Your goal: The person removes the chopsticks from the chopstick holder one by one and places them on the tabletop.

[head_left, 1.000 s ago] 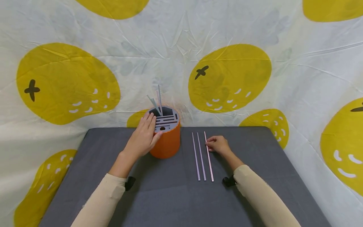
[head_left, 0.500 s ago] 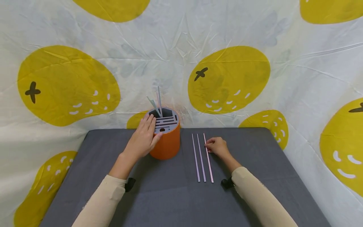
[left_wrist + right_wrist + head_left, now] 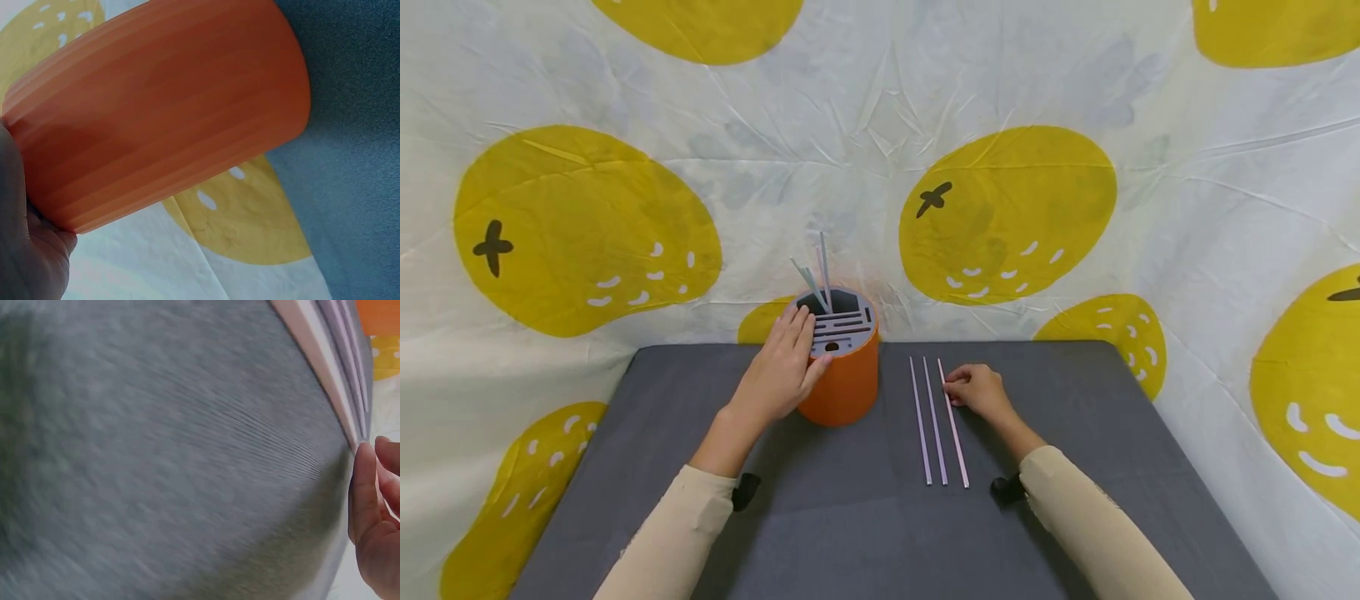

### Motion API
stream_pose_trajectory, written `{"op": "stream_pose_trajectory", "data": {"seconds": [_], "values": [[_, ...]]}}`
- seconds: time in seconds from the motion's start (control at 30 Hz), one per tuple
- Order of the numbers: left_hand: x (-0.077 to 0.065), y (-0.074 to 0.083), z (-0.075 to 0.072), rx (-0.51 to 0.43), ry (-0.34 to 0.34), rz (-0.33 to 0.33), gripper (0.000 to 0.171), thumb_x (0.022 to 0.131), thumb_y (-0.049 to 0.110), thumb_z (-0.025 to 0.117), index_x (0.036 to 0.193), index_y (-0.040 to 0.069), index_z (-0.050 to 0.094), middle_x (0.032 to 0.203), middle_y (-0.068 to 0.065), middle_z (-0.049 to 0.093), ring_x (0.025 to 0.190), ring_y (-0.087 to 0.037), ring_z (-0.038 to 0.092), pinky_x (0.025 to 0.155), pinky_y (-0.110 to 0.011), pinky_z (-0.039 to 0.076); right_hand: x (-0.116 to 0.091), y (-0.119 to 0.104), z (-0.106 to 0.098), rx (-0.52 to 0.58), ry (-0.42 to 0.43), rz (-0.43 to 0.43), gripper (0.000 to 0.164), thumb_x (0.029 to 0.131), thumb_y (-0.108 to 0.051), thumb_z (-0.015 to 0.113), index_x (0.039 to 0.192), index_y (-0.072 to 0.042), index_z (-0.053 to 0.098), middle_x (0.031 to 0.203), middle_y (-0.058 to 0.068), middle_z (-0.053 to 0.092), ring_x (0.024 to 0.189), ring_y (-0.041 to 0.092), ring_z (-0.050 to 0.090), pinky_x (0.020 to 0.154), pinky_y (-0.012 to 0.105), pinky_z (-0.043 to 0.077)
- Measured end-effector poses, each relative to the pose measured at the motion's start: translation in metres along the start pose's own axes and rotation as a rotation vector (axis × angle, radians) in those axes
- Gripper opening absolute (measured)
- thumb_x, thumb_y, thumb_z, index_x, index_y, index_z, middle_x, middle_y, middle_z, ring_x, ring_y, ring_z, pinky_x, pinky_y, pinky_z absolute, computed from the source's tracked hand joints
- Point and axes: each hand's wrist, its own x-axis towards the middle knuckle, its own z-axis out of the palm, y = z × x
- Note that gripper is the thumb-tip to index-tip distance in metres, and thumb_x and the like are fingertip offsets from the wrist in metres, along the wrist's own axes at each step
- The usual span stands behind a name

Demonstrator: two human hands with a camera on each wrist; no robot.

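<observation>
A round orange knife block (image 3: 841, 392) with a grey slotted top stands at the back of the table. My left hand (image 3: 781, 367) rests on it, fingers laid straight over the top's left side, thumb along the front rim. Several pastel chopsticks (image 3: 824, 271) lean out of the block's rear opening. To its right, two lilac chopsticks (image 3: 920, 421) and a pink chopstick (image 3: 956, 433) lie side by side, lengthwise. With thumb and fingertips my right hand (image 3: 983, 390) pinches the pink one near its far end. In the right wrist view the fingertips (image 3: 364, 456) meet at that chopstick.
A dark grey cloth covers the table (image 3: 850, 533). Close behind its far edge hangs a white curtain (image 3: 820, 108) printed with large yellow fruit. It also runs along both sides.
The pink chopstick has turned slightly, its far end shifting a little left toward the lilac ones, with my right hand on it. My left hand stays on the knife block.
</observation>
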Motion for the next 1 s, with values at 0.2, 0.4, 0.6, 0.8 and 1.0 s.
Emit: {"op": "stream_pose_trajectory", "data": {"seconds": [0.2,0.4,0.6,0.8,1.0], "values": [[0.0,0.0,-0.001,-0.011,0.0,-0.001,0.071,0.108,0.041,0.05,0.154,-0.011,0.037,0.164,-0.027,0.033,0.157,-0.042,0.023,0.128,-0.055,0.018,0.006,-0.01,-0.009,-0.092,0.019,-0.078,0.015,0.092,-0.014,0.077,0.101,-0.002,0.077,0.081,0.008,0.078,0.06,0.008,0.07,0.059,0.022,0.055],[0.0,0.001,-0.002,0.0,0.009,0.003,0.071,0.108,0.041,0.05,0.154,-0.012,0.037,0.163,-0.028,0.034,0.156,-0.042,0.025,0.128,-0.054,0.019,0.014,-0.034,-0.019,-0.12,0.046,-0.171,0.015,0.093,-0.018,0.078,0.103,-0.007,0.079,0.086,0.007,0.079,0.067,0.01,0.071,0.063,0.025,0.055],[0.001,0.002,-0.002,-0.005,0.005,0.003,0.07,0.109,0.04,0.049,0.154,-0.013,0.036,0.164,-0.028,0.033,0.156,-0.042,0.024,0.128,-0.055,0.019,0.019,-0.068,-0.029,-0.082,0.029,-0.273,0.02,0.095,-0.019,0.077,0.107,-0.003,0.077,0.092,0.012,0.077,0.077,0.02,0.072,0.068,0.029,0.056],[0.002,0.004,-0.002,-0.004,-0.004,0.002,0.071,0.109,0.04,0.048,0.155,-0.012,0.034,0.164,-0.028,0.031,0.157,-0.042,0.023,0.129,-0.054,0.018,0.027,-0.1,-0.03,-0.108,0.041,-0.354,0.023,0.095,-0.023,0.076,0.111,-0.006,0.077,0.1,0.01,0.078,0.089,0.024,0.071,0.077,0.036,0.058],[0.002,0.002,-0.001,-0.003,-0.015,-0.005,0.071,0.109,0.04,0.049,0.155,-0.012,0.033,0.165,-0.028,0.03,0.157,-0.043,0.022,0.129,-0.055,0.017,0.036,-0.129,-0.025,-0.06,0.016,-0.382,0.027,0.096,-0.02,0.076,0.117,-0.003,0.074,0.107,0.011,0.077,0.096,0.027,0.072,0.084,0.044,0.059]]}}
